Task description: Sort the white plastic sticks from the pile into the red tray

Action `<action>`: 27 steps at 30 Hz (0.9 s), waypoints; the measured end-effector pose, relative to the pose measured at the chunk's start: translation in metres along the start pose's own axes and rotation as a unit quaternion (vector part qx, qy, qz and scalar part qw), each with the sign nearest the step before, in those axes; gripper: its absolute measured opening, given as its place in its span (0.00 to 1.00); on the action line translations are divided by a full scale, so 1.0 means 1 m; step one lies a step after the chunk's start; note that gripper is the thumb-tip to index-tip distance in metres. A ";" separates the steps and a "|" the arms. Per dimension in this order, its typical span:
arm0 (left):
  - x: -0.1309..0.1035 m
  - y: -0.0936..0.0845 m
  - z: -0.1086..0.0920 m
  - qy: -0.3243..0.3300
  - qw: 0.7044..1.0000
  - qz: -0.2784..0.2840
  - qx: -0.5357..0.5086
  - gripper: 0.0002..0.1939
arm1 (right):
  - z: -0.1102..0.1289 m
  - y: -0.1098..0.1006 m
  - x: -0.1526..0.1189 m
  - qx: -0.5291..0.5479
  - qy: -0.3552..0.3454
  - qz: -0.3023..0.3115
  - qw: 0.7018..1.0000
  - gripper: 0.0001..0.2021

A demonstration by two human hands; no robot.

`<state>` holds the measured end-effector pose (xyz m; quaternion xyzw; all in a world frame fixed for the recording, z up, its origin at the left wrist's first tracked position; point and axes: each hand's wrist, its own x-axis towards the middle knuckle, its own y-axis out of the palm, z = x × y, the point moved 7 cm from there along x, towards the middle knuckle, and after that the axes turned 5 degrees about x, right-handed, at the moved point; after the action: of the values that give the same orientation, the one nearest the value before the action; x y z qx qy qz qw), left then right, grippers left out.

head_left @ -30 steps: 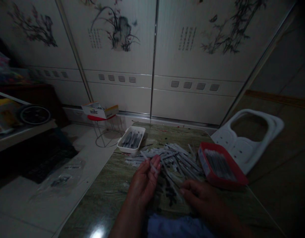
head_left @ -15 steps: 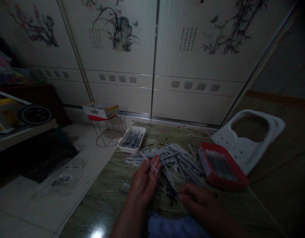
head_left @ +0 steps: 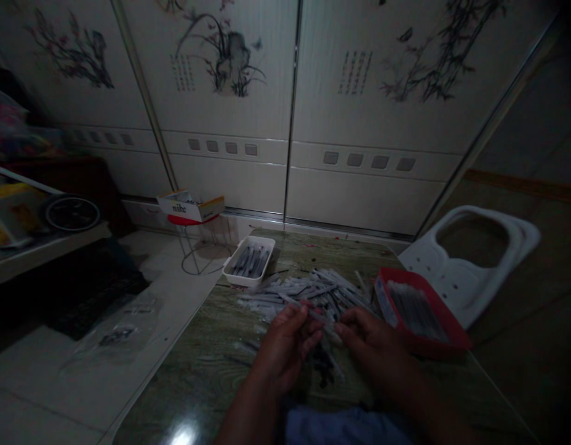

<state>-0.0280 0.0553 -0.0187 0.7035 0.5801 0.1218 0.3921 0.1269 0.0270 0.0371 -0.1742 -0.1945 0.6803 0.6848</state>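
Note:
A thin, pale pen-like tube [head_left: 317, 316] spans the gap between my hands. My left hand [head_left: 285, 346] is closed on it, thumb against fingers, and the far end sticks out beyond the thumb. At the near end, the fingertips of my right hand [head_left: 371, 340] are pinched together. Behind both hands spreads a loose pile of similar pale tubes [head_left: 345, 293], some with dark parts. Small black pieces [head_left: 323, 364] lie scattered between my wrists. The dim light hides fine detail.
A white tray [head_left: 226, 273] of dark-and-pale tubes stands at the table's far left. On the right, a red box [head_left: 456, 343] holds a row of tubes. Beyond it is a white folding chair [head_left: 456, 259]. A red stool [head_left: 195, 219] bears an open carton [head_left: 181, 206].
My right hand has risen, and its fingertips have come to the near end of the tube. The left thumb and fingers have closed; the tube that was near the right hand lies lower.

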 end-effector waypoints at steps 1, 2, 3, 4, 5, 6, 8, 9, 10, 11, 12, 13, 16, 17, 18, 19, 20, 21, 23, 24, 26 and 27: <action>0.000 0.000 0.002 -0.008 1.000 -0.004 0.001 0.09 | 0.001 0.001 0.001 0.026 0.011 -0.003 1.000 0.10; -0.001 -0.001 0.003 -0.014 1.000 -0.009 -0.001 0.08 | 0.002 0.004 0.002 0.060 0.020 0.000 0.998 0.09; -0.001 -0.001 0.004 -0.019 1.000 -0.014 -0.006 0.08 | 0.002 0.006 0.002 0.098 0.027 0.007 0.995 0.08; -0.001 -0.002 0.004 -0.022 1.000 -0.015 -0.013 0.07 | 0.003 0.010 0.003 0.135 0.032 0.018 0.990 0.08; -0.001 -0.002 0.004 -0.025 0.999 -0.015 -0.021 0.07 | 0.003 0.013 0.003 0.169 0.035 0.031 0.985 0.08; 0.000 -0.002 0.004 -0.028 0.999 -0.015 -0.028 0.06 | 0.003 0.016 0.004 0.194 0.041 0.041 0.979 0.09; 0.000 -0.002 0.004 -0.032 0.999 -0.015 -0.040 0.06 | 0.001 0.019 0.005 0.218 0.058 0.047 0.973 0.11; 0.000 -0.003 0.003 -0.034 0.998 -0.014 -0.044 0.05 | 0.000 0.020 0.005 0.222 0.065 0.044 0.972 0.12; 0.000 -0.003 0.003 -0.035 0.998 -0.013 -0.048 0.05 | 0.000 0.020 0.006 0.223 0.069 0.041 0.972 0.13; 0.000 -0.002 0.003 -0.036 0.998 -0.012 -0.049 0.04 | -0.001 0.020 0.006 0.221 0.071 0.039 0.972 0.15; 0.000 -0.002 0.003 -0.037 0.998 -0.009 -0.051 0.04 | -0.001 0.019 0.006 0.219 0.072 0.039 0.972 0.15; 0.000 -0.002 0.003 -0.038 0.998 -0.009 -0.053 0.04 | -0.001 0.019 0.006 0.216 0.073 0.041 0.973 0.16; 0.001 -0.004 0.002 -0.033 0.997 -0.020 -0.059 0.03 | -0.006 0.016 0.004 0.200 0.081 0.045 0.975 0.17; 0.001 -0.005 0.001 -0.030 0.997 -0.024 -0.060 0.03 | -0.009 0.013 0.003 0.189 0.085 0.043 0.977 0.16; 0.002 -0.006 0.001 -0.026 0.998 -0.026 -0.060 0.03 | -0.013 0.011 0.001 0.173 0.088 0.040 0.980 0.15; 0.002 -0.007 0.000 -0.021 0.998 -0.026 -0.059 0.03 | -0.017 0.008 0.000 0.150 0.087 0.034 0.984 0.14; 0.003 -0.008 -0.001 -0.017 0.998 -0.025 -0.058 0.03 | -0.021 0.005 -0.002 0.119 0.083 0.029 0.989 0.12; 0.004 -0.009 -0.002 -0.014 0.998 -0.026 -0.057 0.02 | -0.025 0.003 -0.004 0.084 0.072 0.027 0.993 0.10; 0.005 -0.010 -0.003 -0.008 0.998 -0.028 -0.054 0.03 | -0.032 0.004 -0.009 0.019 0.044 0.043 0.998 0.07; 0.005 -0.011 -0.004 -0.006 0.998 -0.029 -0.052 0.03 | -0.035 0.008 -0.012 -0.009 0.029 0.060 0.998 0.05; 0.006 -0.010 -0.004 -0.003 0.998 -0.030 -0.046 0.03 | -0.040 0.017 -0.019 -0.055 0.008 0.093 0.994 0.04; 0.006 -0.010 -0.004 -0.002 0.999 -0.031 -0.043 0.03 | -0.042 0.021 -0.021 -0.076 -0.001 0.103 0.992 0.03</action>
<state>-0.0361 0.0624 -0.0243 0.6679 0.5954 0.1329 0.4263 0.1302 0.0071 -0.0108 -0.2442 -0.2277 0.7307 0.5955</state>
